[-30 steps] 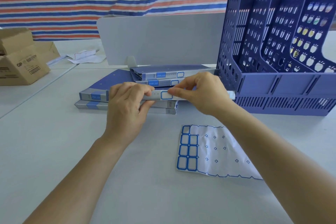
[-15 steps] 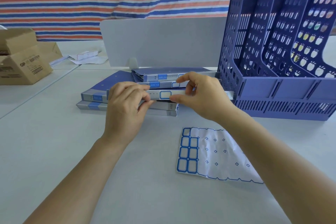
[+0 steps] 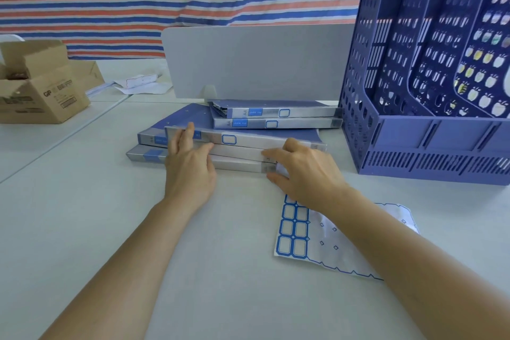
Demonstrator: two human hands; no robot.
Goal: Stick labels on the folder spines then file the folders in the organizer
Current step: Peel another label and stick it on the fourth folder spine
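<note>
Right now the risk is the skewed front stack: tugging a lower folder could drag the labelled folder off the pile, or crumple the label sheet under the right wrist. Left grip is open, fingers flat on that folder's spine. Right grip is open, fingers spread on the stack's right end. Organizer stands just right, no folders visible in it.
</note>
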